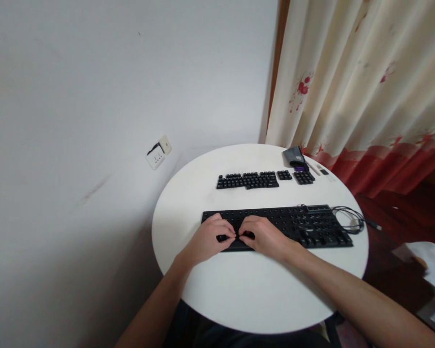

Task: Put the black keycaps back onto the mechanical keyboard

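Take the round white surface (pixel 268 290) as a dial, twelve at its far edge. The left hand (pixel 208 239) and the right hand (pixel 265 237) meet over the left half of a black keyboard (pixel 286 224) lying across the middle; each has its thumb and fingers brought close in a narrow pinch, and whether anything small is between them cannot be told. The keyboard looks largely bare of caps, though the hands hide part of it. At twelve, a big block of keys (pixel 248 181) sits in rows, then a small group of keys (pixel 284 175) and a number block (pixel 304 178) towards one; these seem loose and off the board. Past ten is a wall socket (pixel 155 157). A grey pouch (pixel 293 157) stands at one, against the number block's far side, with a curtain (pixel 333 87) beyond. At three, a coiled cable (pixel 353 220) crowds the keyboard's right end.
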Available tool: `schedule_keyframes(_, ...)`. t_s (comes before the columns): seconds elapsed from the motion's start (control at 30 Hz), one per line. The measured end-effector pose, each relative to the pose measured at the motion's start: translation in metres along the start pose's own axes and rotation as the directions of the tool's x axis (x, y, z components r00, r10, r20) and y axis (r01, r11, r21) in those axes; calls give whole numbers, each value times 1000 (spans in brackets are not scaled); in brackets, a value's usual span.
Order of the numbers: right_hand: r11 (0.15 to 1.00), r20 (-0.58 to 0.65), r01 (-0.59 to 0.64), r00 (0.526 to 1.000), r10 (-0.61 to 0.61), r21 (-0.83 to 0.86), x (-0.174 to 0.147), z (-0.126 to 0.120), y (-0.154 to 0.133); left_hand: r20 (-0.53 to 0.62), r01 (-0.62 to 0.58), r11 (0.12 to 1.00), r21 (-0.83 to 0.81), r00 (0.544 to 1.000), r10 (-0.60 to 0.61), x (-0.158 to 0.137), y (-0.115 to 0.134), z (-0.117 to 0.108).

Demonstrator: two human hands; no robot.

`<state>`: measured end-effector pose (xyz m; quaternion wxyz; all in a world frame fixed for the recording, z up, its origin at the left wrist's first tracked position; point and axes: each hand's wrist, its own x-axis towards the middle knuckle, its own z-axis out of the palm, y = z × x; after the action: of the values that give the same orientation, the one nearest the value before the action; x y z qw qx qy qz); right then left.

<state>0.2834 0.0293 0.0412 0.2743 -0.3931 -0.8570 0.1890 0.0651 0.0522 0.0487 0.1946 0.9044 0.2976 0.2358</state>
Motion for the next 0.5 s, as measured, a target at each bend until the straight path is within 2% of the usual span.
schedule_keyframes(0.27, 998, 29, 51, 998, -49, -41, 0, 5, 4, 10, -7, 1000, 26, 1000, 7, 0, 2, -1)
schedule_keyframes(0.5, 992, 43, 75, 997, -71, -103, -2, -3, -2, -5, -5, 997, 73, 1000, 6, 1, 8, -3)
